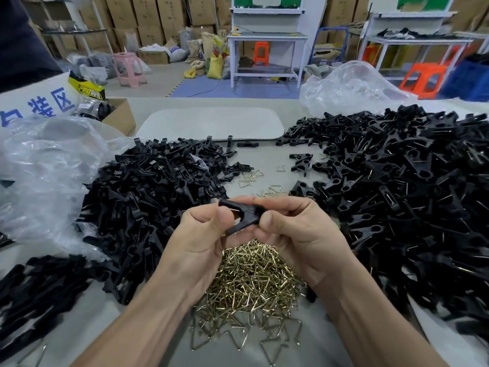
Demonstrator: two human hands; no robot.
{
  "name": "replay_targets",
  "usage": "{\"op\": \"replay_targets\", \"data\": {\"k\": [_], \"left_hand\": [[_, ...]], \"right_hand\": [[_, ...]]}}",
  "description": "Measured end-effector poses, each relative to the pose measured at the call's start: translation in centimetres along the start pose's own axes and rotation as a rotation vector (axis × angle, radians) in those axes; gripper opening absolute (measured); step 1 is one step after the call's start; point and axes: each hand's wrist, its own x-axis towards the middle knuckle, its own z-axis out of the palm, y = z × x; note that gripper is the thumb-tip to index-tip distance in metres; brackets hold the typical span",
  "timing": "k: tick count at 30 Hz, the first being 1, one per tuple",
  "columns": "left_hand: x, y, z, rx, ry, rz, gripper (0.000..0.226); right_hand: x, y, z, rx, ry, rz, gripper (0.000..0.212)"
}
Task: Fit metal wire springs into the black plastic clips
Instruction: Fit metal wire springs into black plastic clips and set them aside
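Left hand (201, 234) and right hand (293, 229) both pinch one black clip (242, 217) (fingers curled) above the wire springs (251, 282).

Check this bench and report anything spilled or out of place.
Minor only: a few loose springs lie scattered between the left clip pile and the right clip pile, away from the main spring heap. Nothing looks damaged.
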Motion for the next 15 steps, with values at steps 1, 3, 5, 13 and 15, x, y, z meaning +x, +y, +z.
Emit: {"op": "replay_targets", "data": {"k": [1, 3, 5, 13, 15], "left_hand": [[0.0, -0.1, 0.1, -0.005, 0.011, 0.007, 0.067], [0.0, -0.1, 0.1, -0.011, 0.027, 0.017, 0.064], [0.0, -0.2, 0.1, 0.0, 0.047, 0.035, 0.059], [1.1, 0.4, -0.1, 0.12, 0.364, 0.038, 0.042], [1.5, 0.9, -0.8, 0.184, 0.499, 0.096, 0.028]], "right_hand": [[0.0, 0.0, 0.1, -0.005, 0.001, 0.0, 0.041], [0.1, 0.0, 0.1, -0.037, 0.01, 0.006, 0.046], [0.1, 0.1, 0.2, -0.053, 0.023, 0.002, 0.043], [0.6, -2.1, -0.7, -0.174, 0.203, -0.003, 0.021], [0.5, -4.0, -2.2, 0.2, 0.297, -0.151, 0.029]]}}
